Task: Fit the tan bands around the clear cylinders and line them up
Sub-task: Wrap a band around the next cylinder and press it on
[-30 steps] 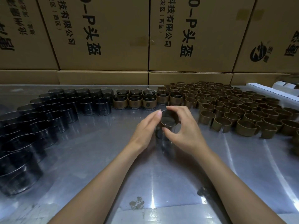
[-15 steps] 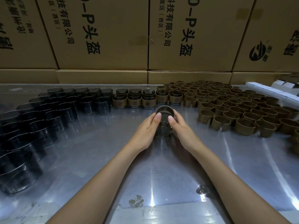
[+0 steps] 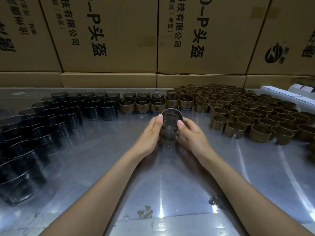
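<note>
A clear cylinder (image 3: 170, 126) stands at the middle of the steel table (image 3: 119, 167), with a tan band wrapped round its far side. My left hand (image 3: 150, 133) grips it from the left and my right hand (image 3: 192, 135) from the right, thumbs up at the rim. Behind it runs a row of banded cylinders (image 3: 156, 106). Bare clear cylinders (image 3: 51, 123) crowd the left side. Loose tan bands (image 3: 247, 113) cover the right side.
Stacked cardboard boxes (image 3: 110, 40) wall off the back of the table. White boxes (image 3: 289, 92) lie at the far right. Two dark stains (image 3: 144, 212) mark the near table surface.
Both hands carried the cylinder away from me toward the row of banded ones. The right hand came off the top and now holds its side.
</note>
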A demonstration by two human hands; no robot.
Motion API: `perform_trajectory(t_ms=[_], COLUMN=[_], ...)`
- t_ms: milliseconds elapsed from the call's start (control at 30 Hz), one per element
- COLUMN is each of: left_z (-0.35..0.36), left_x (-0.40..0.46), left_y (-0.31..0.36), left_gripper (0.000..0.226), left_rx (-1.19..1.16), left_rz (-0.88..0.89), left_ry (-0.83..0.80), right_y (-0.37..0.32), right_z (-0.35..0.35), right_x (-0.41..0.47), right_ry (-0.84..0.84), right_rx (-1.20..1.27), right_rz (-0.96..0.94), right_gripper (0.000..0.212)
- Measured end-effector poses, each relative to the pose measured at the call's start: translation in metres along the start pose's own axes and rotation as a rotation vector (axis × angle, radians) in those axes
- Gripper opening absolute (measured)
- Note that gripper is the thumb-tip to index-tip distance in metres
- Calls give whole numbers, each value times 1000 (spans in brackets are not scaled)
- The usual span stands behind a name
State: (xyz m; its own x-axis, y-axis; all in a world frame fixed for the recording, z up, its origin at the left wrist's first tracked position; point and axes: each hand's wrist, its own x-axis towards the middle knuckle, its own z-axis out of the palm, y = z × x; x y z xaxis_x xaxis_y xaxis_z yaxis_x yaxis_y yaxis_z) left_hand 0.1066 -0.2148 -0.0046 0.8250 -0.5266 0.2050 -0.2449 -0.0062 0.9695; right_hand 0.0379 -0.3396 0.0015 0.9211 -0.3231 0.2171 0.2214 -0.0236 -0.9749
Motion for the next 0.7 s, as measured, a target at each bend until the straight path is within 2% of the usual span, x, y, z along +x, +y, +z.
perform_trajectory(t_ms=[167, 367, 467, 600, 700], left_z=[1, 0, -2, -7, -13], left_x=[-2, 0, 2, 2, 2], left_y=[4, 6, 6, 7, 8], left_gripper=[36, 30, 27, 54, 77], left_rx=[-159, -191, -270, -373, -460], left_rz=[6, -53, -88, -98, -102], left_ry=[30, 102, 122, 96, 24], right_y=[-2, 2, 3, -4, -12], right_z=[-3, -7, -9, -14, -23], right_x=[0, 3, 5, 7, 3], right_ry=[35, 43, 28, -4, -186], right_rx=[-17, -4, 101, 211, 217], right_rz=[-22, 10, 76, 196, 355], right_gripper=[31, 20, 28, 44, 59])
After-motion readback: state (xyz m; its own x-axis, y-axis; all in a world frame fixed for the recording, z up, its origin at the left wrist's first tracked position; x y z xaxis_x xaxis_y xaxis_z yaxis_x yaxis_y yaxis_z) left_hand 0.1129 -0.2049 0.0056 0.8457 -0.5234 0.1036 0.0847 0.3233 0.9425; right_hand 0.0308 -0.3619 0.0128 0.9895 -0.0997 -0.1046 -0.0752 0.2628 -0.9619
